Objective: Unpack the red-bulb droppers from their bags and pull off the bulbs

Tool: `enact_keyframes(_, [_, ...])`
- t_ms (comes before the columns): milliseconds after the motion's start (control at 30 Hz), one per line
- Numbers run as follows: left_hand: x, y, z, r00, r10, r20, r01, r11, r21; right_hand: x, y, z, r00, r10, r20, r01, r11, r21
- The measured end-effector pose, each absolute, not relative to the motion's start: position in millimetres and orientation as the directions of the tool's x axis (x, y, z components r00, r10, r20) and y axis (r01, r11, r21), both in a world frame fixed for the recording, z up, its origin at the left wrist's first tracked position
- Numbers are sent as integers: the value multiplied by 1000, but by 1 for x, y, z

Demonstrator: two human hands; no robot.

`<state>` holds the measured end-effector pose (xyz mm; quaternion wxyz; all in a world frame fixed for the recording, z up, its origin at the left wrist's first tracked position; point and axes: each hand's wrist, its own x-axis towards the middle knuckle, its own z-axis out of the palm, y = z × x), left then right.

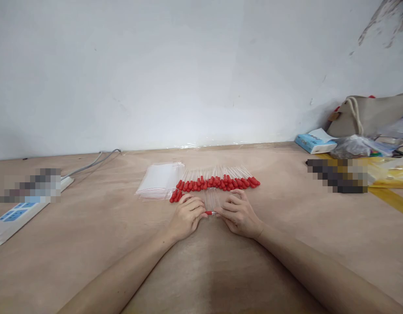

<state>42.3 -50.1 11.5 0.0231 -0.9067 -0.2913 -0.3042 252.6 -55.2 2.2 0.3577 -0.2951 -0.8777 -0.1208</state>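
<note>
My left hand point(187, 216) is closed, thumb and fingers pinching a small red rubber bulb point(208, 213). From the other side my right hand point(241, 215) pinches a clear dropper tube point(214, 213), whose end meets the bulb; the rest of that tube is hidden by my fingers. Just beyond, between the hands, several bare clear tubes point(211, 198) lie side by side. Behind them stretches a row of droppers with red bulbs point(217, 183), their thin tubes pointing to the wall. Several red bulbs point(175, 196) lie beside my left fingers.
A stack of clear plastic bags point(159, 179) lies left of the droppers. Farther left is a white power strip point(28, 213) with a grey cable point(93, 163). At right are a blue tissue box point(314, 142), a beige bag point(374, 115) and yellow packaging point(392, 174).
</note>
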Motion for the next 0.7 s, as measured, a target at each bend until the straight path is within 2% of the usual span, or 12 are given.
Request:
enact_keyframes(233, [37, -53, 10, 689, 489, 535, 523, -847, 100, 256, -59, 3, -615, 406, 676, 561, 828, 13])
enact_keyframes(333, [22, -54, 11, 663, 511, 547, 550, -828, 107, 270, -52, 1, -560, 426, 711, 582, 813, -28])
enact_keyframes(433, [3, -51, 14, 549, 558, 623, 616, -774, 150, 285, -41, -2, -368, 545, 753, 668, 718, -193])
enact_keyframes(500, [-8, -47, 16, 428, 600, 676, 672, -711, 206, 288, -36, -5, -284, 624, 728, 699, 655, -289])
enact_keyframes(600, [-16, -37, 15, 250, 648, 720, 765, -588, 263, 280, -34, -9, -285, 712, 642, 714, 604, -353])
enact_keyframes(700, [-18, -29, 11, 145, 694, 705, 825, -478, 301, 269, -35, -13, -305, 738, 602, 686, 609, -399])
